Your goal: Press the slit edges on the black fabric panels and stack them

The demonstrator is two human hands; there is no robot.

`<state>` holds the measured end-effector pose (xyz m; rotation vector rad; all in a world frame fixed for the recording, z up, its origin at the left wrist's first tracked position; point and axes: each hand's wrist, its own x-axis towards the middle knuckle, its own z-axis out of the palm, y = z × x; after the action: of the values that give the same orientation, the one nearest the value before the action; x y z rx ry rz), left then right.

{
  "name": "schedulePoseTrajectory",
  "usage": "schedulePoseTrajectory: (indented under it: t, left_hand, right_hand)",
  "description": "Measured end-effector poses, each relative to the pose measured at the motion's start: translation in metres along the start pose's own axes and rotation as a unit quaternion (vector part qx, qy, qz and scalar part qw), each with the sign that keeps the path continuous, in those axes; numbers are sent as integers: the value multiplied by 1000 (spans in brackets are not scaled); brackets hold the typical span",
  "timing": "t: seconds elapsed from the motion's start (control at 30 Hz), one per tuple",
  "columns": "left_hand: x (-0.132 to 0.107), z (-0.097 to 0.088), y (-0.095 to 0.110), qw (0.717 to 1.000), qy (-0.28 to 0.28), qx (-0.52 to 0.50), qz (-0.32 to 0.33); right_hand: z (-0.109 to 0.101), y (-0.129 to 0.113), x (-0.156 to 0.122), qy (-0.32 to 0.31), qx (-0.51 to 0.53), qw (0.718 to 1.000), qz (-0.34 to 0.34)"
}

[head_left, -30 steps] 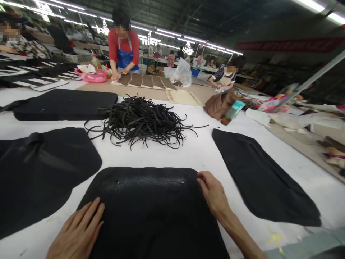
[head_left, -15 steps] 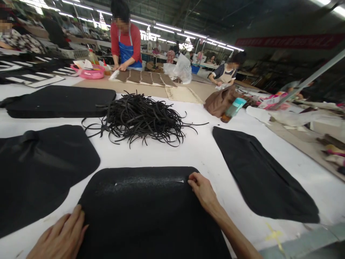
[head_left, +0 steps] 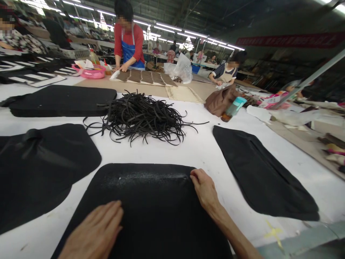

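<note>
A black leather-like panel [head_left: 159, 208] with rounded corners lies in front of me. Along its far edge runs a shiny, whitish smeared band with a small white speck on the left. My left hand [head_left: 94, 226] is over the panel's left part, fingers stretched out and slightly blurred, holding nothing; whether it touches the surface I cannot tell. At the far right corner, my right hand [head_left: 203, 185] has its thumb and fingers pinched on the panel. The fingertips partly hide that corner.
Black strips [head_left: 145, 117] are heaped beyond the panel, beside a stack of black pieces [head_left: 64, 100]. Black panels lie left [head_left: 48, 169] and right [head_left: 264, 172]. A bottle with a turquoise cap [head_left: 234, 108] leans on brown material [head_left: 219, 100]. A co-worker [head_left: 130, 43] stands across the table.
My left hand has moved from the panel's left edge rightward over its surface. The right hand stays near the corner. The white slit beside it is no longer visible.
</note>
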<state>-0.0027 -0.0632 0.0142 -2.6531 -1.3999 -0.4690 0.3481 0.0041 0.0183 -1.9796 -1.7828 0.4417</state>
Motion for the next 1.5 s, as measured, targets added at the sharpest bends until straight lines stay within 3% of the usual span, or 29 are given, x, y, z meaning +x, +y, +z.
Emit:
schedulePoseTrajectory:
  t: [0.03, 0.1, 0.13, 0.2, 0.3, 0.4, 0.47, 0.6, 0.9, 1.2, 1.37, 1.5]
  left_hand:
    - [23, -7, 23, 995, -18, -33, 90]
    - [68, -14, 66, 970, -122, -110, 177]
    - [88, -13, 84, 957, -160, -148, 192]
    - [118, 0, 106, 944, -170, -206, 192]
    - [136, 33, 116, 933, -156, -244, 215]
    - [133, 58, 114, 927, -164, -255, 223]
    - [129, 63, 113, 926, -169, -258, 220]
    - [126, 58, 114, 925, -177, -262, 209]
    - [129, 57, 115, 921, -187, -275, 205]
    - [127, 59, 115, 925, -180, -268, 203]
    - [125, 61, 117, 926, -174, -269, 198]
    - [124, 59, 116, 920, -177, -288, 196]
  right_hand:
    - [1, 0, 0, 0, 1, 1000, 2]
    - [4, 3, 1, 0, -2, 1000, 4]
    - [5, 5, 2, 0, -6, 1000, 4]
    - [5, 10, 2, 1, -14, 1000, -3]
    - [0, 16, 1, 5, -11, 1000, -13]
    - [-6, 15, -1, 10, 1, 1000, -26]
    - [-7, 11, -3, -16, 26, 998, -51]
    - [-4, 0, -2, -66, 43, 992, -98]
    - [7, -5, 5, -85, -44, 987, -132]
    - [1, -10, 20, -105, 3, 984, -146]
    - [-4, 7, 32, -44, 85, 993, -74]
    - [-13, 18, 17, 30, 122, 992, 4]
